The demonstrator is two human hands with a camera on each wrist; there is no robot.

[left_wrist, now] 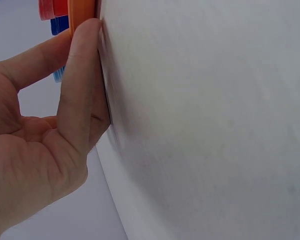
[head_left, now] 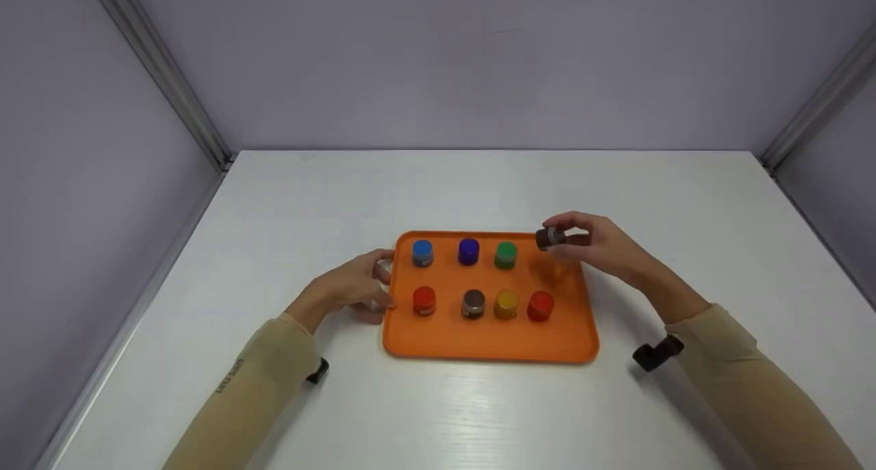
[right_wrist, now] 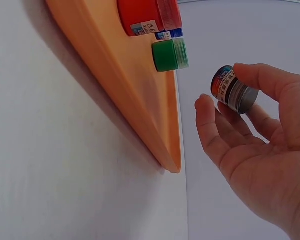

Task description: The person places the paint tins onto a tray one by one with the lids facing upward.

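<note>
- Dark jar (head_left: 549, 237), a small paint pot with a brown-black cap, is pinched on its side between thumb and fingertips of the right hand (head_left: 597, 246), held in the air over the upper right corner of the orange tray (head_left: 479, 343), right of centre in the head view.
- Seen from the right wrist, the same jar (right_wrist: 233, 89) shows a coloured label band, and the fingers (right_wrist: 262, 80) curl over it.
- Judging from this, the step in hand is carrying the jar at the tray's back row, where a bare spot lies right of the green jar (head_left: 506, 254).
- A next move would call for turning the pot upright and lowering it without knocking the green one.
- Back row: blue jar (head_left: 422, 252), purple jar (head_left: 469, 250), then green.
- Front row: red jar (head_left: 424, 300), brown jar (head_left: 473, 304), yellow jar (head_left: 506, 304), second red jar (head_left: 540, 306).
- Left hand (head_left: 356, 286) rests relaxed on the white table (head_left: 438, 189), with fingertips against the tray's left rim, gripping nothing.
</note>
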